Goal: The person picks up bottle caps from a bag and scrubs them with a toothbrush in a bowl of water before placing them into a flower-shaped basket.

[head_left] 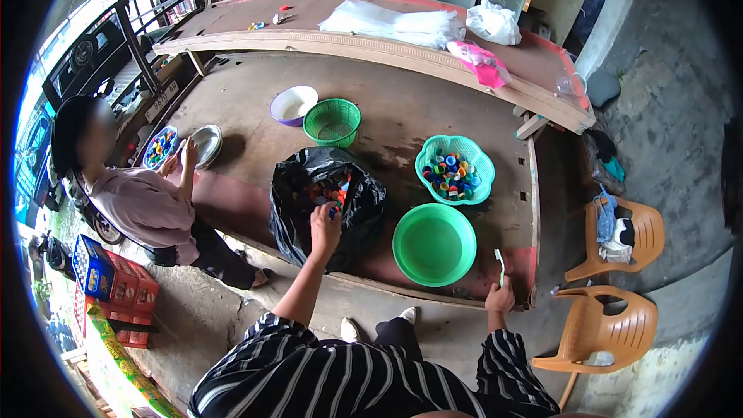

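My left hand (325, 231) is over the mouth of a black plastic bag (290, 220), with its fingers closed on a small blue bottle cap (333, 213). Red, orange and other coloured caps (329, 190) show inside the bag. At the table's front right corner, my right hand (500, 299) grips a toothbrush (501, 268), bristles upward. Left of that hand is a round green basin (434, 275) with what looks like water in it. Behind the basin, a pale turquoise scalloped basket (481, 156) contains many mixed-colour caps (449, 176).
A co-worker (139, 209) stands at the left, hands near a metal bowl (207, 147) and a basket of caps (161, 147). Further back are a green basket (333, 122) and a white-purple bowl (293, 104). A raised shelf (271, 35) borders the table; orange chairs (607, 329) stand right.
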Demonstrator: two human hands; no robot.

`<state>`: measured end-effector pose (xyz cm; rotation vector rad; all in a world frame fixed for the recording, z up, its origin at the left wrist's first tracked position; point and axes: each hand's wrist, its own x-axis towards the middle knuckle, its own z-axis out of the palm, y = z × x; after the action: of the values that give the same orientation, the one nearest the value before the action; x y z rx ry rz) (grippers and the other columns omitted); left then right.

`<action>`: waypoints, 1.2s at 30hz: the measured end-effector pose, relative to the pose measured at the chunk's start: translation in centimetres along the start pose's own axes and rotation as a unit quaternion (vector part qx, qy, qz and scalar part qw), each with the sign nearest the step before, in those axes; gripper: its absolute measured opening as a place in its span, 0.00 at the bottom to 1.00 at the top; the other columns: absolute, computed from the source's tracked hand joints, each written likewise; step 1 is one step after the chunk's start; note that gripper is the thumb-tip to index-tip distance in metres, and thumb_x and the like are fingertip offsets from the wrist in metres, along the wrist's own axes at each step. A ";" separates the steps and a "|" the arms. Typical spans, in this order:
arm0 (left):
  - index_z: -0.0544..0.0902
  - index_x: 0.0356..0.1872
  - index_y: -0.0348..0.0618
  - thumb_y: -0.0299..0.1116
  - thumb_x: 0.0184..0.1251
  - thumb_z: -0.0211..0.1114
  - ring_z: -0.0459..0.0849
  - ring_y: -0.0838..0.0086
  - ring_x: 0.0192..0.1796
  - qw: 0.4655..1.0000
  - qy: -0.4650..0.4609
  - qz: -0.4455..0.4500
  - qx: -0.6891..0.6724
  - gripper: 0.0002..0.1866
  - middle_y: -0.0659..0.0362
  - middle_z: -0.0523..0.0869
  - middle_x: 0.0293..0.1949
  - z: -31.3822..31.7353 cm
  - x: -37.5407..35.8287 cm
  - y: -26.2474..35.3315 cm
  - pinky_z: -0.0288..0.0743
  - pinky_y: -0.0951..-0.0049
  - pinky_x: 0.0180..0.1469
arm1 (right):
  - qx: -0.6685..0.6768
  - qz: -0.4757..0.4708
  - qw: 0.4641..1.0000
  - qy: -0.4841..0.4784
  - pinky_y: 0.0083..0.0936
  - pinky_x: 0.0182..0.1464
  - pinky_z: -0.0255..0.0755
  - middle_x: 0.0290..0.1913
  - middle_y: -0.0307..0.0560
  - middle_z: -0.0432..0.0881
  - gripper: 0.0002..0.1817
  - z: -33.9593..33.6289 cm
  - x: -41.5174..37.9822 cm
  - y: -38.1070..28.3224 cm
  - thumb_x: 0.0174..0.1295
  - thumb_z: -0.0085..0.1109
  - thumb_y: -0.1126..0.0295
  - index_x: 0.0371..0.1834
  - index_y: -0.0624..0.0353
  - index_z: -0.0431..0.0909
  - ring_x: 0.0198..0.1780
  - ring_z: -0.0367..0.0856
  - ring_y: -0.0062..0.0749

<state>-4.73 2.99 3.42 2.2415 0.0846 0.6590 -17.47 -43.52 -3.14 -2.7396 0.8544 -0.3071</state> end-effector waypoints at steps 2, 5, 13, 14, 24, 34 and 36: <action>0.77 0.46 0.43 0.27 0.58 0.61 0.79 0.55 0.41 0.999 -0.012 0.012 -0.027 0.14 0.47 0.79 0.39 0.2 -0.9 1.8 0.72 0.60 0.44 | 0.005 0.003 1.000 0.002 0.49 0.44 0.71 0.41 0.57 0.80 0.15 0.0 0.1 0.0 0.57 0.51 0.65 0.47 0.52 0.71 0.42 0.79 0.56; 0.76 0.47 0.40 0.26 0.60 0.61 0.79 0.53 0.41 0.993 -0.049 0.011 -0.105 0.14 0.46 0.80 0.39 0.9 -2.5 3.3 0.73 0.62 0.44 | 0.009 0.007 1.000 0.007 0.49 0.44 0.71 0.42 0.56 0.80 0.15 0.3 0.0 0.2 0.56 0.51 0.64 0.48 0.51 0.71 0.42 0.79 0.56; 0.74 0.44 0.37 0.26 0.61 0.61 0.81 0.48 0.42 0.963 -0.173 -0.027 -0.204 0.11 0.44 0.80 0.38 2.2 -5.1 6.6 0.75 0.61 0.43 | -0.007 0.012 1.000 0.020 0.49 0.42 0.73 0.42 0.55 0.80 0.15 0.6 0.2 0.4 0.56 0.51 0.64 0.47 0.50 0.71 0.41 0.80 0.55; 0.74 0.44 0.37 0.26 0.61 0.61 0.81 0.49 0.42 0.963 -0.159 0.018 -0.215 0.11 0.44 0.80 0.39 2.8 -5.4 6.5 0.75 0.60 0.43 | -0.006 0.005 1.000 0.022 0.49 0.42 0.73 0.42 0.55 0.80 0.15 0.8 0.1 0.5 0.56 0.51 0.64 0.47 0.50 0.71 0.41 0.80 0.56; 0.77 0.46 0.41 0.28 0.58 0.66 0.83 0.56 0.44 0.909 -0.323 0.089 -0.247 0.15 0.48 0.81 0.43 5.6 -12.0 10.6 0.77 0.63 0.43 | -0.002 -0.015 1.000 0.017 0.47 0.42 0.74 0.38 0.56 0.81 0.15 0.5 0.3 0.2 0.56 0.53 0.66 0.47 0.52 0.73 0.39 0.81 0.54; 0.75 0.47 0.38 0.28 0.61 0.63 0.81 0.54 0.46 0.904 -0.336 0.099 -0.246 0.14 0.49 0.80 0.45 7.1 -7.6 12.9 0.78 0.63 0.45 | 0.210 -0.058 0.975 0.041 0.41 0.44 0.73 0.44 0.56 0.81 0.16 -0.4 1.2 -6.9 0.63 0.52 0.64 0.52 0.59 0.74 0.44 0.80 0.53; 0.76 0.47 0.38 0.29 0.62 0.63 0.81 0.54 0.45 0.906 -0.323 0.060 -0.267 0.13 0.49 0.80 0.44 7.4 -8.1 13.1 0.78 0.63 0.45 | 0.210 -0.136 0.968 0.011 0.41 0.43 0.74 0.43 0.54 0.81 0.16 -2.3 0.2 -10.7 0.62 0.52 0.65 0.53 0.54 0.75 0.42 0.80 0.52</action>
<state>-10.00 -13.17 5.05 1.8210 -0.5098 -0.0416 -12.29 -35.54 2.28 -2.4461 0.3596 -0.5066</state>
